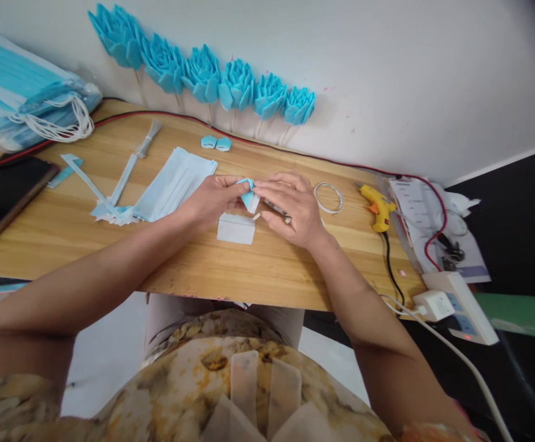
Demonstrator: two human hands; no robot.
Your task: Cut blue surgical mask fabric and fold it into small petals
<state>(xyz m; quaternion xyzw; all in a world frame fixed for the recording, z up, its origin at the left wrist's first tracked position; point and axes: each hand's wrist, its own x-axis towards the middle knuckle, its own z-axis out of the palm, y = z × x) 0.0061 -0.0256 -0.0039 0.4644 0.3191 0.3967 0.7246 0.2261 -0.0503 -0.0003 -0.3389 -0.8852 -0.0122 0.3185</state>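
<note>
My left hand point(212, 199) and my right hand point(288, 205) meet over the middle of the wooden table point(272, 270). Both pinch a small folded blue piece of mask fabric point(248, 195) between their fingertips. My right hand also seems to hold a thin stick or tool under its fingers; I cannot make out which. A white rectangular fabric piece point(235, 228) lies just below the hands. A cut-open blue face mask point(170, 184) lies flat to the left of my left hand.
Several blue fabric flowers point(203, 77) lean on the wall. A mask pack point(23, 92) and a phone point(5, 190) sit at the left. Two small blue petals point(216, 143), a wire ring point(329, 197), a yellow glue gun point(377, 207), papers and a power strip point(461, 304) lie around.
</note>
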